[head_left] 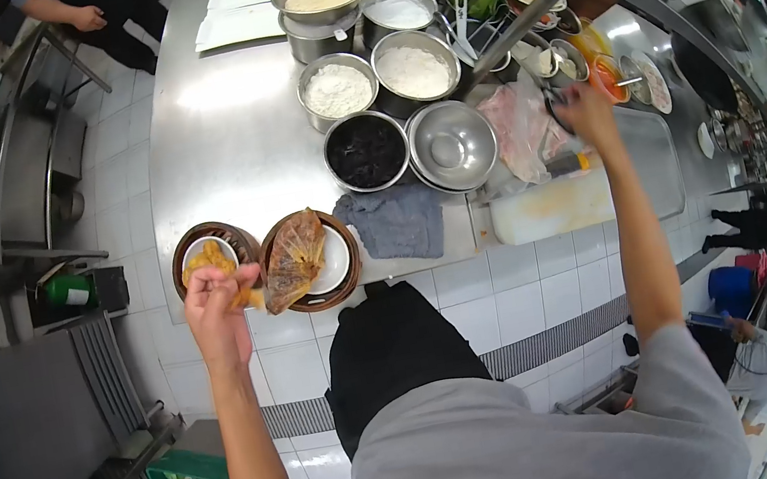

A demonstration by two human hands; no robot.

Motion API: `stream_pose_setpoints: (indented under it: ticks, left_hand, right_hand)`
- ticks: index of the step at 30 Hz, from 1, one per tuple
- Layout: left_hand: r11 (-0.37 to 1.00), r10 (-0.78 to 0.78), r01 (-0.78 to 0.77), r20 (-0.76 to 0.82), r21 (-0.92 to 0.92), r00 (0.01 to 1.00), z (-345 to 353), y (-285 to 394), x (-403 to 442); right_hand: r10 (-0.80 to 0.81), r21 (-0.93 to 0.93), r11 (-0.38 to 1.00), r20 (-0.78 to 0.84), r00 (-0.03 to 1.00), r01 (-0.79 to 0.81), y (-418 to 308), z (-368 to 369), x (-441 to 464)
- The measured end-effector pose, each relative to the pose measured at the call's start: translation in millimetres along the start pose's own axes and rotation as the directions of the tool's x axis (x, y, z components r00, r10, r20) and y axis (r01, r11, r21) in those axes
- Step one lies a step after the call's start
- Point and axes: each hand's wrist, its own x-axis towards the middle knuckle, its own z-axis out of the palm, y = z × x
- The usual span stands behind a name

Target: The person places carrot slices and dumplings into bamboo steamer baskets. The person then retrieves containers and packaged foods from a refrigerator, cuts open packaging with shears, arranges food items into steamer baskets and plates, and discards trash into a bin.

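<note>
My left hand [220, 302] is closed at the table's front edge, its fingertips pinched at the lower left corner of a brown, veined leaf-like piece [296, 259]. This piece leans over a white bowl [336, 258] set in a round brown basket [351, 286]. Just behind the hand, a second basket [247, 242] has a white bowl of yellow-brown food chunks [209, 258]. On the far right, my right hand [589, 114] reaches beside a clear plastic bag [520, 130] with pale pink contents. A dark, curved object [556, 106] is at its fingertips; blur hides whether they grip it.
Steel bowls of white powder [338, 90], one of dark strips [367, 151] and a stack of bare bowls [452, 147] stand mid-table. A blue cloth [391, 225] and white cutting board [551, 208] lie in front. A steel shelf post [521, 29] slants overhead. Another person's hand [89, 19] shows upper left.
</note>
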Motion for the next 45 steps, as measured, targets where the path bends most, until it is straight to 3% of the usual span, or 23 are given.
stream_pose_setpoints:
  ticks: [3,4,6,7,8,11,13,16,20,22,24,25,26,28,30,32,34,36,38,40,41,43,45]
  left_hand:
    - [0.909,-0.170,0.132,-0.063,-0.396,0.983,-14,-26,-11]
    - [0.908,-0.173,0.127,-0.082,-0.399,0.982,-17,-38,-13]
    - [0.972,-0.235,0.227,-0.220,-0.060,0.947,-16,-49,-27]
    - [0.912,0.034,0.042,-0.178,0.407,0.984,-10,-50,-31]
    - [0.614,0.237,-0.128,-0.027,0.779,0.971,-1,-52,-32]
    - [0.431,0.278,-0.219,0.102,0.875,0.955,4,-61,-31]
    - [0.382,0.041,-0.015,-0.001,0.924,0.999,11,-62,-28]
    - [0.276,0.030,-0.103,0.099,0.956,0.995,3,-65,-24]
    - [0.169,0.144,-0.216,0.193,0.962,0.971,2,-78,-24]
    - [0.225,0.108,-0.195,0.175,0.955,0.979,0,-75,-22]
    - [0.478,0.078,-0.214,0.202,0.852,0.976,-5,-73,-21]
    - [0.482,0.078,-0.221,0.210,0.848,0.975,-8,-73,-19]
    - [0.661,0.025,-0.132,0.154,0.739,0.988,-11,-70,-18]
    - [0.805,-0.045,-0.036,0.121,0.592,0.992,-17,-64,-13]
    - [0.857,-0.462,0.453,-0.025,0.247,0.887,-15,-41,-5]
    - [0.857,-0.479,0.467,0.004,0.219,0.878,-12,-39,-5]
    - [0.781,-0.506,0.459,-0.002,0.422,0.863,-12,-41,-10]
    - [0.751,-0.486,0.411,0.012,0.517,0.874,-12,-54,-8]
    - [0.637,-0.132,-0.028,0.145,0.770,0.980,-15,-77,-7]
    - [0.552,-0.097,-0.091,0.172,0.829,0.980,-16,-90,-1]
    - [0.456,-0.047,-0.151,0.194,0.877,0.980,-13,-91,8]
    - [0.347,0.091,-0.260,0.244,0.901,0.965,-12,-89,12]
    - [0.362,0.168,-0.331,0.288,0.871,0.943,-14,-79,11]
  right_hand:
    - [0.040,-0.121,0.993,0.306,0.951,-0.003,-11,2,95]
    - [-0.160,-0.107,0.977,0.203,0.966,0.185,-10,-7,98]
    - [-0.175,-0.118,0.975,0.103,0.979,0.186,-45,-40,77]
    - [-0.009,-0.038,0.999,0.238,0.971,0.018,-80,-64,52]
    - [-0.147,0.231,0.969,0.272,0.951,0.083,-87,-61,27]
    - [-0.445,0.576,0.815,0.551,0.706,0.064,-188,-21,-61]
    - [-0.726,0.654,0.643,0.354,0.590,0.400,-242,42,-90]
    - [-0.839,0.403,0.536,0.155,0.522,0.742,-291,133,-101]
    - [-0.852,0.433,0.520,0.206,0.481,0.736,-298,166,-96]
    - [-0.883,0.454,0.460,0.147,0.446,0.763,-289,158,-95]
    - [-0.901,0.498,0.416,0.111,0.420,0.761,-284,145,-97]
    - [-0.843,0.637,0.511,0.240,0.481,0.578,-282,138,-99]
    - [-0.776,0.728,0.586,0.376,0.507,0.356,-280,132,-102]
    - [-0.744,0.797,0.562,0.371,0.556,0.221,-276,128,-103]
    - [-0.466,0.492,0.778,0.869,0.168,-0.389,-274,119,-96]
    - [-0.389,0.396,0.729,0.911,0.138,-0.559,-268,127,-106]
    - [-0.170,0.184,0.732,0.982,0.087,-0.656,-269,129,-111]
    - [-0.150,0.201,0.721,0.980,0.133,-0.664,-266,133,-120]
    - [-0.124,0.207,0.710,0.978,0.170,-0.673,-267,136,-129]
    - [-0.115,0.337,0.836,0.880,0.461,-0.432,-275,141,-135]
    - [-0.109,0.337,0.835,0.876,0.470,-0.434,-278,147,-136]
    - [-0.144,0.347,0.930,0.643,0.752,-0.119,-282,157,-142]
    - [-0.093,0.373,0.893,0.698,0.710,-0.250,-285,140,-138]
